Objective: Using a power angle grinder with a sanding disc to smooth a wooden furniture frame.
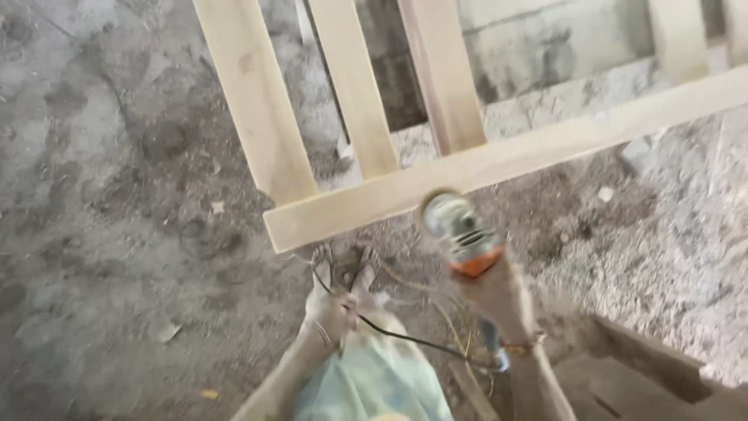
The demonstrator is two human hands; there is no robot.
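Observation:
My right hand [499, 300] grips an angle grinder [460, 226] with a grey head and an orange collar. Its disc end sits against the lower edge of the bottom rail [545, 144] of a pale wooden frame. Several upright slats [257, 101] rise from that rail toward the top of the view. My left hand [333, 308] is lower and to the left, below the rail's end, closed around the grinder's black cord [405, 337]. The cord runs from there across to my right wrist. The picture is motion-blurred.
A dusty grey concrete floor [101, 234] lies under everything, with small wood chips on it. Pale sawdust [670, 257] covers the ground at the right. A dark wooden block [647, 374] sits at the bottom right. My light green garment [374, 386] fills the bottom centre.

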